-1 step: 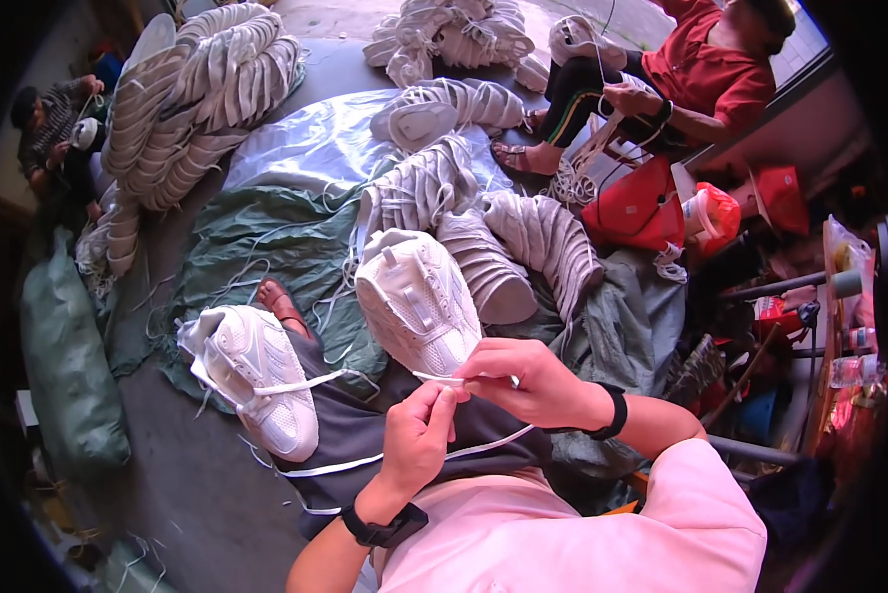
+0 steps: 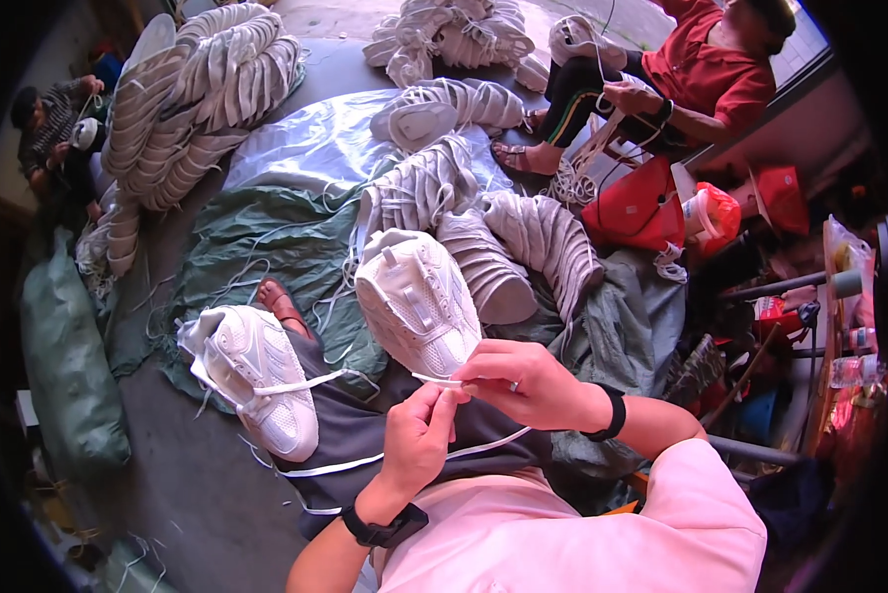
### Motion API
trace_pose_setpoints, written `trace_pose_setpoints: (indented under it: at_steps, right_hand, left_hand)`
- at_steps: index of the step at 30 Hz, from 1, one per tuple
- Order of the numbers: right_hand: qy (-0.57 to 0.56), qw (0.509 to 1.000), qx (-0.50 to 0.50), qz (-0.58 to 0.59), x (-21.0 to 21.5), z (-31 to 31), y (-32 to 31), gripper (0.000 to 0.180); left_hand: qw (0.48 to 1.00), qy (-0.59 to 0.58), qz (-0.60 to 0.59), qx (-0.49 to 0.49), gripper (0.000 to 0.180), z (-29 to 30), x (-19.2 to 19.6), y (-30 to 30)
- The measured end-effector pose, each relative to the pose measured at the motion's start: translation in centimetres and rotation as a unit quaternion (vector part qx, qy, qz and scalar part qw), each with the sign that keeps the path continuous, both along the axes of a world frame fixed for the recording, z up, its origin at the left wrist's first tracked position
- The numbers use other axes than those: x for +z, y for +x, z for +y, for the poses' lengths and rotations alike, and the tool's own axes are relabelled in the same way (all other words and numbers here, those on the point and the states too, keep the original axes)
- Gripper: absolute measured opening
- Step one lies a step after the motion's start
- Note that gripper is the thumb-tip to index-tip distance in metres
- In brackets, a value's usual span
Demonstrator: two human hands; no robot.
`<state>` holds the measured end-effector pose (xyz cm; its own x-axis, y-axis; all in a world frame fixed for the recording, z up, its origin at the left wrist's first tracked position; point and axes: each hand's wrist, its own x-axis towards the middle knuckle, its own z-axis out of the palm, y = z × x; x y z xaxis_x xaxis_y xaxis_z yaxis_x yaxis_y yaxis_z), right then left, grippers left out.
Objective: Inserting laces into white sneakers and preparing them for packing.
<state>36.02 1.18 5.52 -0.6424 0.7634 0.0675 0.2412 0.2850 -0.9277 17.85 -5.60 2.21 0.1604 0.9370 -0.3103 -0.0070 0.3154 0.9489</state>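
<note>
Two bare hands at a lace, with my clock face centred where their fingertips meet. In my feed, the left hand [image 2: 414, 430] pinches the white lace [image 2: 434, 379] between thumb and forefinger, its tips pressed together; the right hand [image 2: 538, 385] meets it from three o'clock, its thumb and forefinger likewise closed on the lace, a short free end projecting toward ten o'clock. I see further lengths of white lacing running toward eight o'clock.

At nine o'clock lies a white shoe [image 2: 256, 376], toe inclined toward six, a lace across its front, beside the dark trousers [image 2: 350, 425]. At eleven, a second white shoe [image 2: 419, 306] points its toe at the fingers; I cannot tell whether the right hand touches it. Beyond, toward twelve, I observe a nested stack of shoes [image 2: 424, 183] near the green sheet [image 2: 236, 237]. A red bag [image 2: 636, 208] lies between one and two; at one sits a red-shirted co-worker [image 2: 706, 84] holding pale laces.
</note>
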Motion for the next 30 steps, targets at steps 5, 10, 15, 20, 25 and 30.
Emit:
trace_pose_setpoints:
  at_steps: [5, 10, 15, 20, 25, 30]
  right_hand:
    - [0.03, 1.0, -0.005, -0.002, -0.6, -0.4, 0.2, 0.019]
    - [0.028, 0.999, 0.015, 0.005, -0.4, 0.1, 0.3, 0.016]
    - [0.005, 0.999, 0.051, 0.011, -0.3, 0.6, 0.2, 0.011]
    - [-0.031, 0.997, 0.075, 0.018, -0.7, 0.8, 0.5, 0.01]
    - [-0.079, 0.996, 0.027, 0.014, -1.4, 0.7, 0.6, 0.009]
    - [-0.358, 0.922, -0.053, 0.137, -1.8, 0.9, 1.1, 0.02]
  left_hand:
    - [1.0, 0.013, 0.017, -0.015, 0.024, -0.2, 0.2, 0.5]
    - [0.993, -0.035, -0.095, -0.052, 0.026, -0.2, -0.7, 0.2]
    - [0.958, -0.1, -0.229, -0.143, 0.031, 0.5, -1.9, -1.0]
    - [0.9, -0.189, -0.338, -0.201, 0.035, 0.9, -1.5, -1.3]
    - [0.936, -0.146, -0.272, -0.167, 0.04, 0.4, -1.7, -0.8]
    - [0.934, -0.06, -0.351, 0.026, 0.042, 0.8, -1.0, -0.6]
